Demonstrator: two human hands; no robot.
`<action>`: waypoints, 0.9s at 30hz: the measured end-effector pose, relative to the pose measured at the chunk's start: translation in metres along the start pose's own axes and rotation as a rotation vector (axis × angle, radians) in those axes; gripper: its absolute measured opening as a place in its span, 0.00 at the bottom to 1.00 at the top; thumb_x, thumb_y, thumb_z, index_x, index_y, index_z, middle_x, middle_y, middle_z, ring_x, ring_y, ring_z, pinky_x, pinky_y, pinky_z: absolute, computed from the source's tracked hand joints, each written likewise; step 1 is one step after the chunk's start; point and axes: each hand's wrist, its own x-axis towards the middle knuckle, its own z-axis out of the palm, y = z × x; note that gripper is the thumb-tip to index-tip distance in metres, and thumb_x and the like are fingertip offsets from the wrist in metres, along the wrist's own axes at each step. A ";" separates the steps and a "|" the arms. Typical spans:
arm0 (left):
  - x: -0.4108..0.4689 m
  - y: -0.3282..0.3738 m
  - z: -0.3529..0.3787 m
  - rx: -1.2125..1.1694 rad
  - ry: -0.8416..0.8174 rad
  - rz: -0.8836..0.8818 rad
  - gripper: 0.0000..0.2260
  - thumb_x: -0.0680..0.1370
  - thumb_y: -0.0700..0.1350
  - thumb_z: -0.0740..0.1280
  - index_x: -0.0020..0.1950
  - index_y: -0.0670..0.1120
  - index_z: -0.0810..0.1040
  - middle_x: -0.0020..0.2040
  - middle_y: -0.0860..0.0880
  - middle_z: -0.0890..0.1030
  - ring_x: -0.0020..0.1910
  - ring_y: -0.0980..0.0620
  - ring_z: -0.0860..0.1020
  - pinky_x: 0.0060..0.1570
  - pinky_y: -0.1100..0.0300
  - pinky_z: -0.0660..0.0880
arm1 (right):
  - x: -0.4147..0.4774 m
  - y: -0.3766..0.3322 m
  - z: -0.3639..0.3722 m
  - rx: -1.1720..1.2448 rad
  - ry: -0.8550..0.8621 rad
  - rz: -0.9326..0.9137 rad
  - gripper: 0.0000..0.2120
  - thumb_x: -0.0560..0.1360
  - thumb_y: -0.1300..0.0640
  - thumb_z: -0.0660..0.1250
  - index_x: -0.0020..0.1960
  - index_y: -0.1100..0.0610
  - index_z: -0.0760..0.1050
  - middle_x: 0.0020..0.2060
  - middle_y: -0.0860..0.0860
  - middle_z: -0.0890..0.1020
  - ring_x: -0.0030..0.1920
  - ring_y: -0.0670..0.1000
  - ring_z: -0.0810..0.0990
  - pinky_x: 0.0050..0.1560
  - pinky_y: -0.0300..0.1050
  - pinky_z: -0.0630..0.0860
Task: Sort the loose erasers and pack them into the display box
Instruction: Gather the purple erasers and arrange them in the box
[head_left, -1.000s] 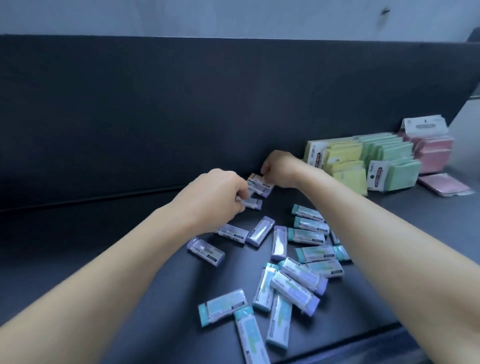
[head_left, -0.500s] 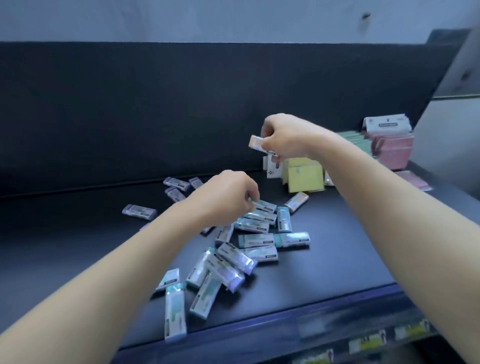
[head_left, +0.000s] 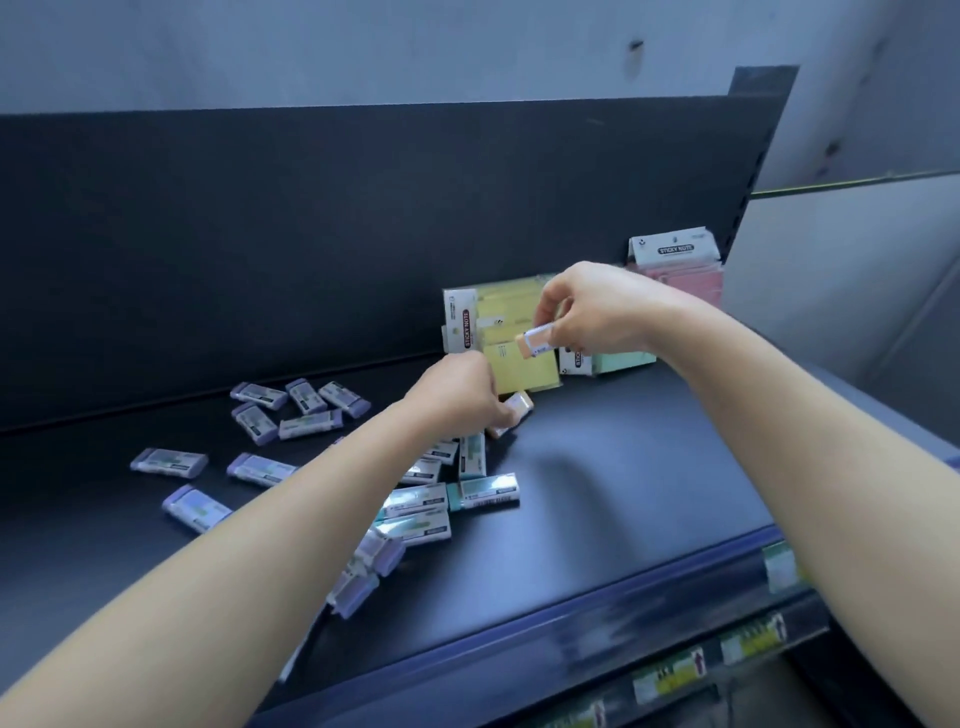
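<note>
Several loose erasers lie scattered on the black shelf (head_left: 623, 493): purple ones (head_left: 260, 410) at the left, teal ones (head_left: 483, 491) in the middle. My right hand (head_left: 597, 312) is raised above the shelf and pinches an orange eraser (head_left: 535, 340) between thumb and fingers. My left hand (head_left: 457, 395) is lower, its fingers curled on a second orange eraser (head_left: 517, 408) that lies just above the shelf surface. No display box is in view.
Packs of sticky notes stand against the dark back panel: yellow (head_left: 514, 332), green (head_left: 618, 361) and pink (head_left: 685, 270). The shelf's front edge (head_left: 571, 618) carries price labels. A grey wall rises at the right.
The view has shifted left. My right hand has carried its orange eraser a little lower and to the right; my left hand has moved from the teal erasers to the orange one near the yellow notes.
</note>
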 end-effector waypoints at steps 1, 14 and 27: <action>0.000 0.001 0.000 -0.019 -0.009 0.003 0.13 0.70 0.51 0.72 0.38 0.41 0.78 0.33 0.46 0.75 0.32 0.48 0.71 0.31 0.59 0.66 | 0.001 0.001 0.000 0.009 0.002 0.002 0.02 0.75 0.58 0.68 0.44 0.52 0.80 0.36 0.50 0.80 0.33 0.50 0.75 0.33 0.39 0.70; -0.067 -0.076 -0.068 -0.449 0.227 -0.130 0.02 0.71 0.37 0.69 0.41 0.41 0.81 0.28 0.48 0.75 0.26 0.53 0.70 0.29 0.66 0.67 | 0.028 -0.085 0.027 0.213 0.032 -0.125 0.06 0.67 0.63 0.68 0.41 0.55 0.80 0.36 0.52 0.81 0.36 0.51 0.77 0.43 0.50 0.80; -0.239 -0.273 -0.148 -0.534 0.543 -0.350 0.07 0.67 0.42 0.76 0.41 0.42 0.82 0.33 0.45 0.75 0.34 0.49 0.69 0.37 0.55 0.66 | 0.010 -0.351 0.139 0.475 -0.191 -0.480 0.07 0.69 0.70 0.67 0.41 0.59 0.76 0.34 0.52 0.79 0.36 0.52 0.79 0.44 0.48 0.82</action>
